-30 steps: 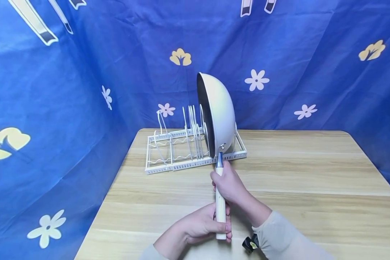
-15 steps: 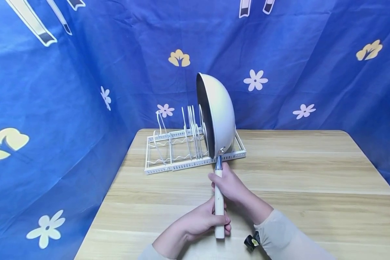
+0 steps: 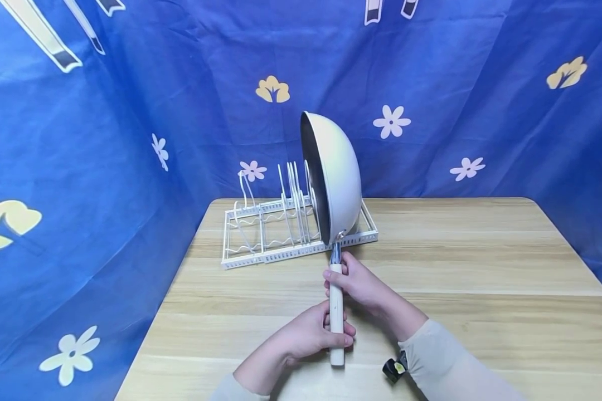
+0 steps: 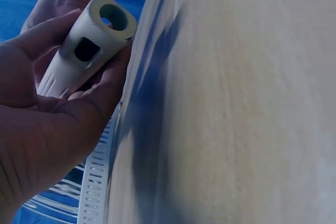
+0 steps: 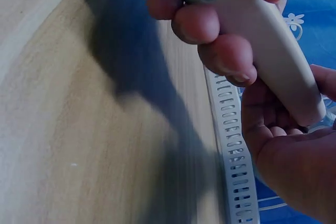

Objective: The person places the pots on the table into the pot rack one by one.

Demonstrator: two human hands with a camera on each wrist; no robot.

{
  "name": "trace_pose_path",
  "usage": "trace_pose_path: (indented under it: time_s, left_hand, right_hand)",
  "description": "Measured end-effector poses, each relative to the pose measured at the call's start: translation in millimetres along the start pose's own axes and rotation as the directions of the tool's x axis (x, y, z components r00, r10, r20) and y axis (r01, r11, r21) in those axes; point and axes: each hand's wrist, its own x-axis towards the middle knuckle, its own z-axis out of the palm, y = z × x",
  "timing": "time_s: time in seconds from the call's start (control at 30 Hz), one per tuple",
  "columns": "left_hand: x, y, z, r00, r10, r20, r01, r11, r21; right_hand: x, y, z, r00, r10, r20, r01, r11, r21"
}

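A wok, white outside and dark inside, stands on its side in the right part of a white wire rack. Its hollow faces left, and its pale handle points toward me above the table. My left hand holds the handle near its free end, thumb across the top. Farther up, by the metal neck, my right hand grips the handle from the right. The left wrist view shows the hollow handle end between thumb and fingers. In the right wrist view, fingers wrap under the handle.
Several upright wire dividers stand in the rack left of the wok. Wooden tabletop stretches to the right. Blue patterned cloth hangs behind and at both sides. A small black device sits at the right cuff.
My right hand has slid slightly back along the handle, showing more of the metal neck. The left thumb has shifted a little upward. The wok stays in the rack; the whole view drifts slightly.
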Motion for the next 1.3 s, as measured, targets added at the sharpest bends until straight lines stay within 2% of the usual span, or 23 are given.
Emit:
trace_pose_path:
  time_s: [0.17,0.53,0.87,0.93,1.03,1.1,1.17,1.23,1.3]
  left_hand:
    - [2.0,-2.2,-2.5,1.000,-0.004,-0.017,0.005,1.000,0.015]
    - [2.2,-6.8,-3.0,0.997,0.017,-0.079,-0.008,0.993,0.120]
    - [2.5,-7.5,-5.7,0.996,0.007,-0.090,0.007,0.987,0.158]
    - [1.7,-6.4,-5.1,0.995,0.008,-0.096,0.010,0.981,0.192]
    - [-0.9,-3.3,-3.5,0.993,0.022,-0.120,0.015,0.954,0.298]
    - [-2.6,-0.7,-2.3,0.989,0.042,-0.141,0.017,0.918,0.395]
    - [-4.1,1.7,-1.4,0.984,0.064,-0.168,0.027,0.870,0.492]
    - [-5.7,4.1,-0.6,0.978,0.084,-0.192,0.041,0.824,0.566]
    - [-7.2,5.9,-0.6,0.972,0.106,-0.208,0.048,0.782,0.621]
  right_hand:
    - [0.8,3,0,1.000,0.012,-0.008,-0.012,1.000,-0.006]
    - [2.6,9,1,1.000,0.014,-0.011,-0.014,1.000,-0.006]
    - [1.8,9,2,1.000,0.029,-0.006,-0.029,1.000,-0.008]
    - [1.8,9,3,0.999,0.032,-0.018,-0.032,0.999,-0.029]
    - [2.2,8,3,0.999,0.030,-0.036,-0.033,0.997,-0.074]
    - [1.5,6,3,0.998,0.015,-0.053,-0.022,0.991,-0.135]
    - [0.2,3,3,0.997,0.000,-0.078,-0.018,0.974,-0.225]
    - [-2.7,-2,2,0.995,-0.011,-0.098,-0.023,0.941,-0.337]
    - [-7.7,-7,0,0.993,-0.021,-0.112,-0.032,0.891,-0.452]
